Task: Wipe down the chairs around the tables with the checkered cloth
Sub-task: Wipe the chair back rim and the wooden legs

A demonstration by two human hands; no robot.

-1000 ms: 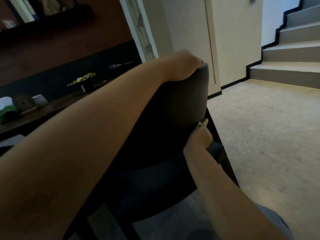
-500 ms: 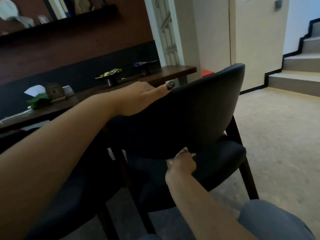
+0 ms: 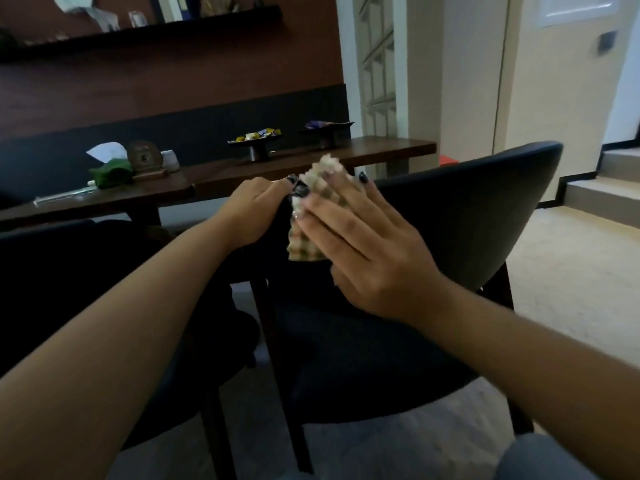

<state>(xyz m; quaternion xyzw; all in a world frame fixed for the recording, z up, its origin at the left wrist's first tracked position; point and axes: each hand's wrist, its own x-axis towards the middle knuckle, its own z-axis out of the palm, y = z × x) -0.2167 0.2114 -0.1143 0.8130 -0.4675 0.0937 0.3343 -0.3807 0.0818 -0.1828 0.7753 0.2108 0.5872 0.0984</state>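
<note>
A dark upholstered chair [image 3: 478, 216] with a curved back stands in front of me, its seat low in the middle. Above its back I hold the checkered cloth [image 3: 311, 216], beige and green, bunched between both hands. My right hand [image 3: 363, 247] lies over the cloth with fingers stretched along it and the thumb underneath. My left hand [image 3: 252, 209] pinches the cloth's left edge with thumb and fingertips. A second dark chair [image 3: 69, 271] stands to the left, partly behind my left arm.
A long dark wooden table [image 3: 381, 150] runs behind the chairs, carrying two small stands with sweets [image 3: 256, 140], a green tissue holder [image 3: 110, 171] and a small round ornament. Stairs [image 3: 606, 188] rise at the right. Pale floor lies to the right of the chair.
My left hand has left the chair's top edge and come to the cloth. My right hand has risen from under the chair's back with the cloth, now held above the back.
</note>
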